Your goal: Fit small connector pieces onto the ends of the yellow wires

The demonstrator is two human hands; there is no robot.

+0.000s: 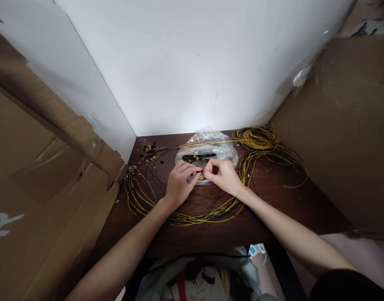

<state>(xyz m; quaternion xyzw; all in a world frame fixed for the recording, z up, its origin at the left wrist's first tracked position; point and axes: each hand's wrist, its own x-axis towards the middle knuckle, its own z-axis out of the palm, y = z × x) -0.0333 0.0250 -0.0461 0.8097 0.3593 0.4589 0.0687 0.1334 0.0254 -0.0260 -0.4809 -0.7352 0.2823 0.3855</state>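
Over a clear plastic bag (228,150), my left hand (181,182) and my right hand (225,176) meet with fingertips pinched close together. Between them is a small dark piece (202,170), too small to identify. Just below the fingertips shows a small round yellow part (201,177). On the bag, beyond my hands, lies a row of black-and-yellow parts (198,157). Yellow and black wires (198,218) curve around the near side of the bag, partly under my wrists.
A coiled bundle of yellow wires (257,140) lies at the back right of the dark wooden tabletop (126,232). Several small yellow-and-black parts (150,158) sit at the back left. Cardboard panels (47,167) stand at both sides, and a white panel (192,67) rises behind.
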